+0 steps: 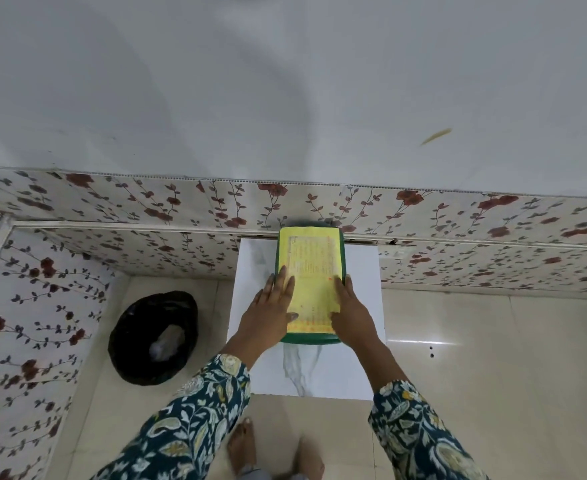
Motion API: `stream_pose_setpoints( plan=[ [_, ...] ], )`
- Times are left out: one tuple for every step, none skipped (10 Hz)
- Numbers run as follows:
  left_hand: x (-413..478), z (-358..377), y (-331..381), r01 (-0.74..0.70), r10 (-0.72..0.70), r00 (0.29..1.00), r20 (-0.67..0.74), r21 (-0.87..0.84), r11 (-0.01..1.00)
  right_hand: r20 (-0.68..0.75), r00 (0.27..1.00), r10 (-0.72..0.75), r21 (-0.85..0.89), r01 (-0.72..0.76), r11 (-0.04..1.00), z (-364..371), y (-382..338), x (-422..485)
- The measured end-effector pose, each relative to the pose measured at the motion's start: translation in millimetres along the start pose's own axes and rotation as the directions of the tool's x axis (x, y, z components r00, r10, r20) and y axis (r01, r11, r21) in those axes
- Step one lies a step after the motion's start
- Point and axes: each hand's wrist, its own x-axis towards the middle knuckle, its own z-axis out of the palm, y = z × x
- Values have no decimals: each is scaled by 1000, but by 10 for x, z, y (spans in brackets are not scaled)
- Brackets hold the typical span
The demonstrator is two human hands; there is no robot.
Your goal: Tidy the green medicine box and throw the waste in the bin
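The green medicine box (311, 339) lies on a white marble-patterned stand (358, 306) against the wall. A yellow printed paper (314, 271) covers its top, so the contents are hidden. My left hand (271, 311) lies flat with fingers spread on the box's left edge, the thumb resting on the paper. My right hand (351, 313) presses flat on the right edge of the paper and box. A bin lined with a black bag (153, 337) stands on the floor to the left of the stand, with whitish crumpled waste inside.
Floral-patterned panels (458, 251) cover the lower wall behind and to the left. The floor is cream tile (493, 375). My bare feet (274, 452) stand just in front of the stand.
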Motion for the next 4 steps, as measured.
stream_pose_setpoints(
  plan=[
    [45,-58,7,13,-13,1000,2,-13,1000,-13,1000,-5,-16,5,1000,-49,-51,47],
    [50,-112,27,49,-49,998,41,-11,999,1,1000,-9,17,9,1000,-91,-86,43],
    [-3,-264,99,89,-87,995,38,-62,994,-59,998,-16,113,23,993,-144,-117,-45],
    [-121,-499,163,57,-77,991,-108,-179,982,-235,972,-24,246,83,966,-263,-179,-202]
  ],
)
